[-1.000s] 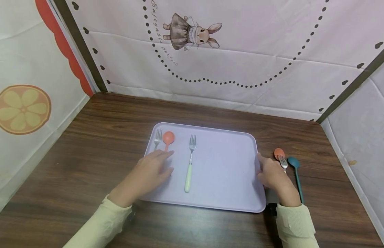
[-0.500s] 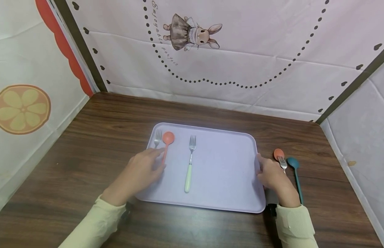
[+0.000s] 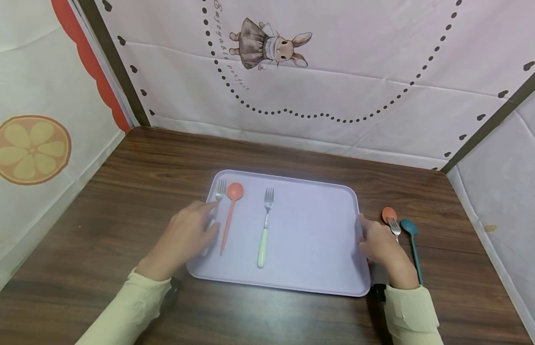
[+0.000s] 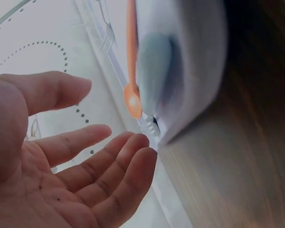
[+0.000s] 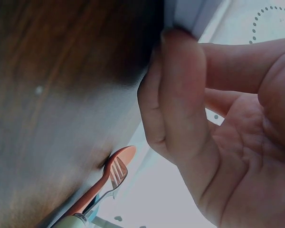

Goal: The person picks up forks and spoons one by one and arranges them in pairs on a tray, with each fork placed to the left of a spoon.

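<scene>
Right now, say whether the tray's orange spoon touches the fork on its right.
Apart: the head view shows bare tray between the orange spoon and the fork on its right.

Two forks (image 3: pixel 220 195) and one orange spoon (image 3: pixel 230 216) lie on one tray (image 3: pixel 315 235). Past its right edge lie one fork (image 3: pixel 394 228) and two spoons (image 3: pixel 409 226).

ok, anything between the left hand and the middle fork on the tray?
Yes: the orange spoon lies on the tray between the left hand and the middle fork. Nothing visible stands between spoon and middle fork.
</scene>
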Motion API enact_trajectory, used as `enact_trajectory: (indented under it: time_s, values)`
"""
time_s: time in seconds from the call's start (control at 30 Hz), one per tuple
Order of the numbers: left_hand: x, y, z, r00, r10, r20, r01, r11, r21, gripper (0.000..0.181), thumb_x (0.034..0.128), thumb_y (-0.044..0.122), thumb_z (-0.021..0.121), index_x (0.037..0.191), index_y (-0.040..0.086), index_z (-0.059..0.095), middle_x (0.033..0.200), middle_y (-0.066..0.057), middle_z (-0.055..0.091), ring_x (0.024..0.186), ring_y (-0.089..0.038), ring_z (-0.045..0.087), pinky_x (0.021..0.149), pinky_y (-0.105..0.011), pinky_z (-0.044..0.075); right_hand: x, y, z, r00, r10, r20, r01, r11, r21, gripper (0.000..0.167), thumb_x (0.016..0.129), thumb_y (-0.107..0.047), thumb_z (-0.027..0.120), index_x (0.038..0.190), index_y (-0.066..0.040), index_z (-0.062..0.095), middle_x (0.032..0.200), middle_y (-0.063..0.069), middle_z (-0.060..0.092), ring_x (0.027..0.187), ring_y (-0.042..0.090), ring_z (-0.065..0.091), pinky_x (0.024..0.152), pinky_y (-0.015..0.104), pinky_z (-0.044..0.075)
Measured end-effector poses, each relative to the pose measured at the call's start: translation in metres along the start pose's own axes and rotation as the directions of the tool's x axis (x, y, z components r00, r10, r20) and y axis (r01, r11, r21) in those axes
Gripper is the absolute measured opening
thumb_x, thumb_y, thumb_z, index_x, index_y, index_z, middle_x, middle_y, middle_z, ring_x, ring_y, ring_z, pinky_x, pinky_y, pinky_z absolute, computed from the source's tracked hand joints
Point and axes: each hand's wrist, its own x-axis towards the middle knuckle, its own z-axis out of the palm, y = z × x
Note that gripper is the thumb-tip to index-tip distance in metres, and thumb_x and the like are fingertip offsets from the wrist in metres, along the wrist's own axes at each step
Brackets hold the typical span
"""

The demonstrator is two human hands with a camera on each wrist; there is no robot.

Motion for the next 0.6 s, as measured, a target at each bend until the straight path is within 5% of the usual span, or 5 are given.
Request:
enact_trajectory:
  time_s: [0.33, 0.6]
  values:
    - [0.001, -0.008, -0.001, 0.999, -0.042, 0.022, 0.042, 0.999, 0.033, 0.023, 0.0855, 0.004, 0.066, 0.105, -0.008, 0.066, 0.078, -0.016, 0.057, 0.069, -0.032, 0.058, 0.057, -0.051, 0.051, 0.000, 0.001, 0.000, 1.000, -0.002, -0.001, 0.002, 1.000, 0.000, 0.066, 0.090, 0.001, 0.058, 0.150, 0.012, 0.032, 0.068, 0.008, 0.045, 0.051, 0.018, 0.050, 0.051, 0.033, 0.047]
    - [0.002, -0.012, 0.000, 0.988, -0.107, 0.112, 0.105, 0.994, 0.032, 0.028, 0.0891, -0.001, 0.061, 0.114, -0.011, 0.065, 0.080, -0.017, 0.060, 0.069, -0.028, 0.058, 0.058, -0.048, 0.054, 0.001, 0.002, 0.000, 1.000, -0.015, -0.003, 0.015, 1.000, -0.004, 0.067, 0.089, 0.001, 0.058, 0.149, 0.013, 0.032, 0.068, 0.008, 0.045, 0.051, 0.018, 0.050, 0.051, 0.033, 0.046]
